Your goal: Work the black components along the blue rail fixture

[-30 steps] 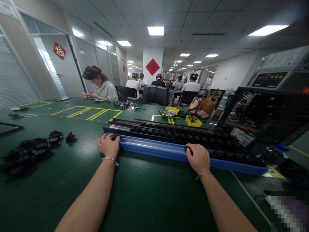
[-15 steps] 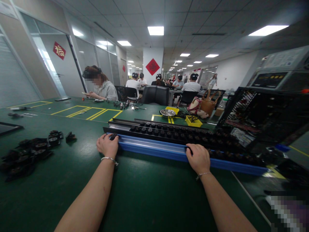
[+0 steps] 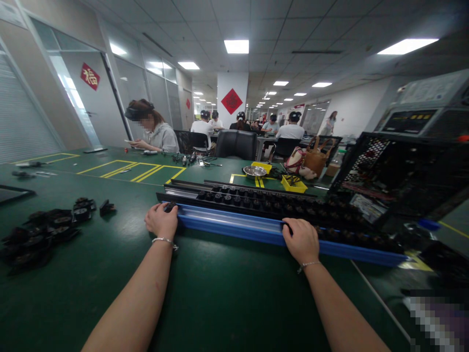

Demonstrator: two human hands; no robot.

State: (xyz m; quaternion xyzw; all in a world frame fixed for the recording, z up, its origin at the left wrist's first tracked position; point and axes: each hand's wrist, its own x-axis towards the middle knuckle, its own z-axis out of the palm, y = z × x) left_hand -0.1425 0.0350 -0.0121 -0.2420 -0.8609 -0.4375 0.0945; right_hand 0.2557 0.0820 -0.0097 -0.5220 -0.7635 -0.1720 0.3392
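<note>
A long blue channel-shaped rail lies across the green table in front of me. At its left end my left hand is closed around a small black part, held between thumb and fingers. My right hand curls over the rail nearer its middle, fingers closed; something dark shows by its thumb, mostly hidden. To the right of that hand, several black parts sit along the rail. Behind it lie black rails carrying rows of similar black parts.
A pile of black parts lies on the left, with one single part beside it. Beyond the rails are a metal bowl and a yellow tray. An open computer case stands right. A co-worker sits across.
My left hand has shifted slightly left with the black part at the rail's end. My right hand stays in place. A person in the far background has moved right.
</note>
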